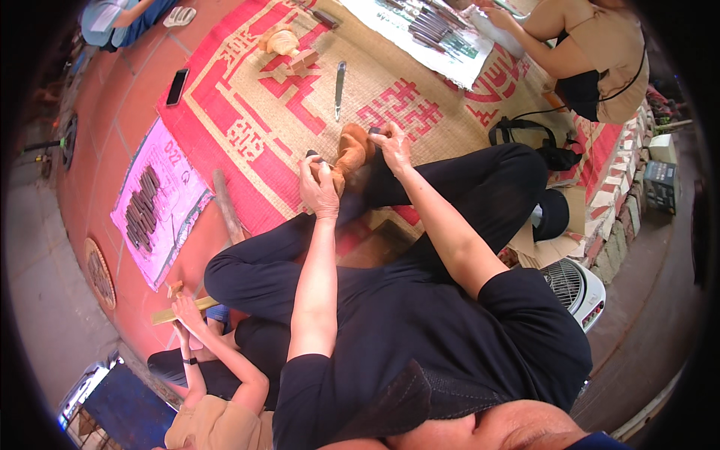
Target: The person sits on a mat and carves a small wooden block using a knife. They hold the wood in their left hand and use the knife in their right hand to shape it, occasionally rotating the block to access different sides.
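Over my folded legs, my left hand [320, 186] is closed round the lower end of a curved brown wooden carving [354, 148]. A small dark spot shows at that hand's fingertips. My right hand [394, 146] pinches at the carving's upper right edge, with another small dark bit between or on the fingers; which one I cannot tell. Just beyond the carving, a slim grey cutter knife [340, 88] lies on the red and tan woven mat [289, 139]. A pale carved piece [282, 42] rests farther off beside a small wooden block [302, 60].
Dark tools lie on a pink cloth [174, 202] at left and a white cloth [375, 34] far right. A phone [177, 87], a wooden stick [227, 204], a black bag [555, 154] and a fan [574, 285] surround me. Other people sit close, one lower left holding a wooden strip [169, 315].
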Tool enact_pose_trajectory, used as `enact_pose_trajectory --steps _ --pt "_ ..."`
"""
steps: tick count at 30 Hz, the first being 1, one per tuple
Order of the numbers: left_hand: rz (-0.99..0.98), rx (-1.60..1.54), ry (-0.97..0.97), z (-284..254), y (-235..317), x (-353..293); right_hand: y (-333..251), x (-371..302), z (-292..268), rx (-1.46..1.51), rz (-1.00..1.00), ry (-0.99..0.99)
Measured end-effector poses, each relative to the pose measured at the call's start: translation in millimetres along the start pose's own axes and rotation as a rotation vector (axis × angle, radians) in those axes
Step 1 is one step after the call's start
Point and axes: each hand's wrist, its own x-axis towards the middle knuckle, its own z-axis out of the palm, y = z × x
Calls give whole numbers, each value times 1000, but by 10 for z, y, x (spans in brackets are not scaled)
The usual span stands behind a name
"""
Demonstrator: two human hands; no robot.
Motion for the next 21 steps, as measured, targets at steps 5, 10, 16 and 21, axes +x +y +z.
enact_pose_trajectory --steps 5,10,16,21 --pt "56 -2 26 -3 -18 -29 -49 -156 106 -81 -101 -84" --pt "-11 -3 0 -7 -17 -22 -60 21 0 -69 -14 1" --pt "32 0 3 -7 -39 -31 -212 -147 179 -213 -237 -154" --pt "29 14 2 -14 -23 -6 -236 22 38 -217 -157 -50"
